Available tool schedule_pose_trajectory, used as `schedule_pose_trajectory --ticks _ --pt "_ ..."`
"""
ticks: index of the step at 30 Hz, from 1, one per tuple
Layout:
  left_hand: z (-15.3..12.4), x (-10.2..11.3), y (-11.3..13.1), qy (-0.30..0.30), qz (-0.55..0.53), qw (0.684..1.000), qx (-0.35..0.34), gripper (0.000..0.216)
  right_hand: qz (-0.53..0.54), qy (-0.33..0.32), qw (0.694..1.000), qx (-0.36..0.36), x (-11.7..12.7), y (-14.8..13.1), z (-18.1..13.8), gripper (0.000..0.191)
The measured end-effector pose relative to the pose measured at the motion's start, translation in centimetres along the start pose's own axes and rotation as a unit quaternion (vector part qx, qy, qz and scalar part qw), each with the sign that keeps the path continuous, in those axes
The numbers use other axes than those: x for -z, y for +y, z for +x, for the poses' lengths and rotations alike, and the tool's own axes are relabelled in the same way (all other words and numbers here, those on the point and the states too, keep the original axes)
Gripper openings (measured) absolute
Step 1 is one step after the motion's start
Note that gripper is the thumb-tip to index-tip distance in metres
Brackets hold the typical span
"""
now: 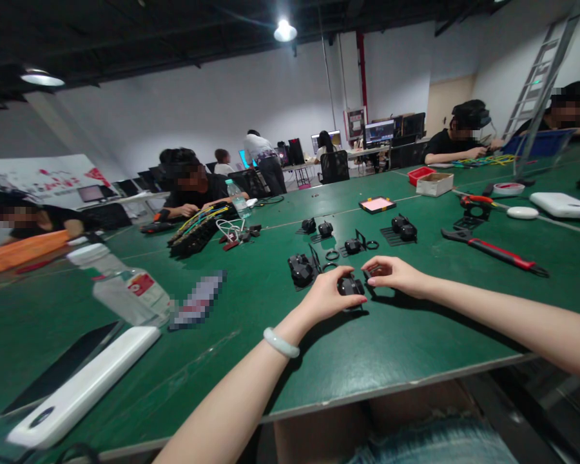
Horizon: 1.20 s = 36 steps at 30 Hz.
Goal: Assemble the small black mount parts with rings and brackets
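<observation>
My left hand is closed round a black plastic part, thumb in front and fingers behind, low over the green table. Just to its right, my right hand pinches a small dark piece between thumb and fingertips; its kind is too small to make out. The two held pieces are close together, with a narrow gap between them. Beyond the hands lie similar black parts: a chunky one at the left, another at the right, and black rings between them.
Pliers with red handles lie to the right, near a white box-shaped device. A small carton stands farther back. On the left are a plastic bottle, a long white device and a cable bundle. Several people work around the table.
</observation>
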<state>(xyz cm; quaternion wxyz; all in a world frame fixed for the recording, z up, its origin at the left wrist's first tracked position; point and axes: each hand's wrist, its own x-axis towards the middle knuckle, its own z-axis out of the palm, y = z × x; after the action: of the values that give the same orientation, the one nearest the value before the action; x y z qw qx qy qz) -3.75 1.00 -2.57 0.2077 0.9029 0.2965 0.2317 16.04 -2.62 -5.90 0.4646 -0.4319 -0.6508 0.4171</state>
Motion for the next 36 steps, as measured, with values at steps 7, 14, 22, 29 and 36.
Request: schedule_pose_trajectory --ticks 7,14,22,29,36 --pt "0.0 0.2 0.1 -0.002 0.005 1.000 0.000 0.059 0.009 -0.021 1.000 0.006 -0.9 0.2 0.0 0.040" --pt "-0.1 0.1 -0.1 -0.001 0.000 1.000 -0.005 0.060 -0.005 -0.022 1.000 0.011 -1.2 0.4 0.0 0.038" --pt "-0.2 0.2 -0.1 -0.004 -0.005 1.000 -0.004 0.058 -0.002 -0.021 1.000 0.011 -1.4 0.0 -0.1 0.036" --pt "-0.2 0.2 0.1 -0.001 -0.012 1.000 0.001 0.056 -0.001 -0.030 0.999 0.015 -1.7 0.1 0.0 0.035" --pt "-0.2 0.2 0.0 -0.002 -0.012 1.000 -0.002 0.057 0.006 -0.024 1.000 0.016 -1.8 -0.2 0.0 0.034"
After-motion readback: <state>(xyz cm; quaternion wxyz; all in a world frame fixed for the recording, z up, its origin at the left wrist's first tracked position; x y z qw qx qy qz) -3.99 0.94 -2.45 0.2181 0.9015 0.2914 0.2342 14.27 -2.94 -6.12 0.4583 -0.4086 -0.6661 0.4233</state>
